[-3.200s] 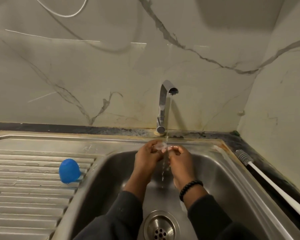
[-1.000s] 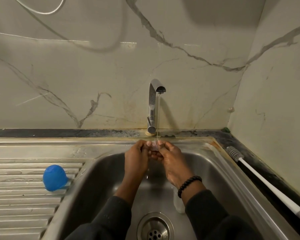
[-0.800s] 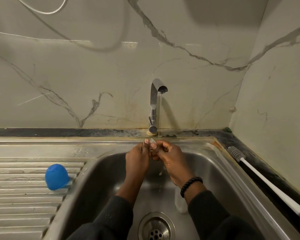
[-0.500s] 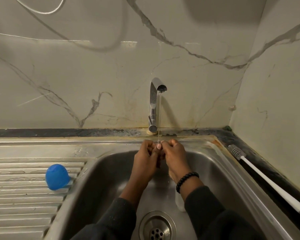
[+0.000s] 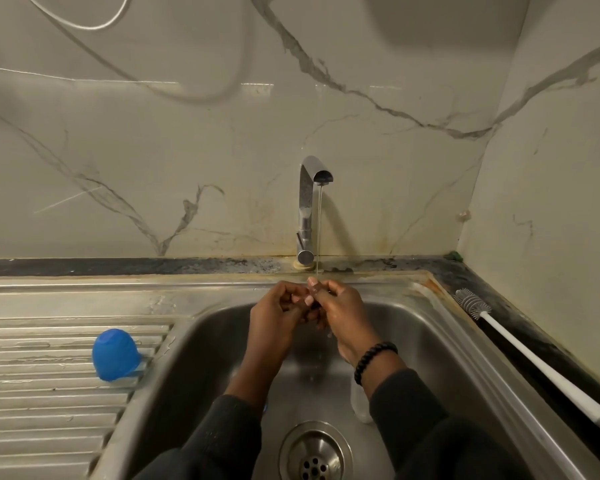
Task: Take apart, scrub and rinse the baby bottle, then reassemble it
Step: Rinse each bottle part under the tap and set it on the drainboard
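Evidently the bottle is already apart and the work sits in the rinse stage. Both hands meet under the thin stream from the tap, near the back edge of the sink. The left hand and the right hand have fingers curled toward each other, pinching something small between the fingertips; the item itself is almost hidden and reads only as a pale, translucent scrap, probably the teat or a similar small part, though this cannot be confirmed.

Parts located: a blue cap, domed and smooth plastic, stands mouth-down on the ribbed drainboard near its edge against the basin. A clear bottle body, partly hidden behind the right forearm, lies on the basin floor just beside the drain. A bottle brush, with a grey bristled head and a long white handle, rests along the dark counter strip at the right edge of the sink, untouched at present.

Judgement: disassembly done; the small part is under rinse; whether the body and cap have been scrubbed cannot be told. Reassembly remains.

Materials: brushed stainless basin, wet and reflective; chrome tap; marble-veined wall panels; a black beaded bracelet on the right wrist; dark sleeves.
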Available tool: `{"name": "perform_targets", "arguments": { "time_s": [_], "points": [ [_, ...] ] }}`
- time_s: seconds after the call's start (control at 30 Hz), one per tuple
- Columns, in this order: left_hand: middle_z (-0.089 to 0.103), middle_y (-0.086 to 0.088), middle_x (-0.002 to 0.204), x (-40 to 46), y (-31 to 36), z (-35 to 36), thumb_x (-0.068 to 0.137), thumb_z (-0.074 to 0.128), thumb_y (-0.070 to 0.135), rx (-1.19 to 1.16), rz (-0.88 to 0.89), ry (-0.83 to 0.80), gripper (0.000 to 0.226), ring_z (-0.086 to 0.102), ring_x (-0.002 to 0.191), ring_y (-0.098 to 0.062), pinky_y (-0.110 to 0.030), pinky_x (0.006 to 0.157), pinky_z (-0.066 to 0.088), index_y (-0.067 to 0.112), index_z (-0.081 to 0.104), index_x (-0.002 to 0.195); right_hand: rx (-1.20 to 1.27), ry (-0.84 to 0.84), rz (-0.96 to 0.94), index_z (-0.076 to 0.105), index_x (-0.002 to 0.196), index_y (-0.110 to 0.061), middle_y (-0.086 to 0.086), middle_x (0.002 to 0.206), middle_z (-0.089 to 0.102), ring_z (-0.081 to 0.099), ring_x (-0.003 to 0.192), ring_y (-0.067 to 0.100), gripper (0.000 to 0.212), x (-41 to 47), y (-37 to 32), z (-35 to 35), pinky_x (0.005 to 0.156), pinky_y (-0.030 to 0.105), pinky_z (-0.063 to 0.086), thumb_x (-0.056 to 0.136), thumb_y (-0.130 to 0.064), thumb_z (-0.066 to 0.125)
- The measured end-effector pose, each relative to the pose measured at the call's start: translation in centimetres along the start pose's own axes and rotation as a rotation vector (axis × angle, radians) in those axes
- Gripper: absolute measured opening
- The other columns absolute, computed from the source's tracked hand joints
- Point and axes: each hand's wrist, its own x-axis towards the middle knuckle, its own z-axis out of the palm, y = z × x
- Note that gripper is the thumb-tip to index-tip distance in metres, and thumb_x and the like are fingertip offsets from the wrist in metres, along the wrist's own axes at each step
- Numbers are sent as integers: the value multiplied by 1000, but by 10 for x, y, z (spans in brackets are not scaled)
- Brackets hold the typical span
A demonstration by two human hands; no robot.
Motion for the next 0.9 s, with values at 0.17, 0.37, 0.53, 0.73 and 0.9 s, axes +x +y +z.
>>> {"name": "perform_targets", "arguments": {
  "time_s": [0.17, 0.37, 0.53, 0.73, 0.9],
  "points": [
    [73, -4, 87, 7, 0, 1, 97, 58, 13, -9, -97, 74, 7, 73, 77, -13, -23, 67, 59, 13, 65, 99, 145, -97, 54, 68, 103, -10, 6, 87, 75, 71, 74, 14, 22, -2, -1, -3, 75, 31, 58, 94, -28, 61],
    [72, -4, 86, 2, -3, 9, 98, 56, 21, 7, -128, 76, 11, 69, 73, -13, -20, 63, 57, 16, 66, 98, 85, 3, -15, 67, 96, -9, 7, 84, 73, 69, 76, 18, 17, -1, -1, -8, 78, 38, 61, 90, -24, 67],
    [71, -3, 93, -1, 5, 10, 91, 67, 12, -39, -38, 29, 22, 71, 84, -11, -21, 70, 58, 19, 61, 110, 50, 137, -11, 64, 80, -10, 4, 66, 67, 63, 62, 16, 30, 1, -1, -3, 63, 33, 56, 95, -36, 59],
    [73, 7, 94, 4, -1, 2, 89, 67, 10, 78, -13, 71, 19, 69, 87, -2, -21, 80, 57, 22, 69, 104, 213, -51, 49, 71, 99, -9, 4, 86, 75, 69, 85, 16, 24, -2, 2, -6, 89, 34, 55, 95, -29, 59],
    [74, 2, 90, 5, 1, 1, 92, 64, 9, 50, -52, 78, 13, 71, 81, -4, -15, 68, 56, 16, 70, 101, 75, -88, 0, 68, 103, -9, 6, 91, 75, 72, 78, 14, 15, -6, -6, -12, 77, 29, 60, 93, -20, 62]
  ]
}}
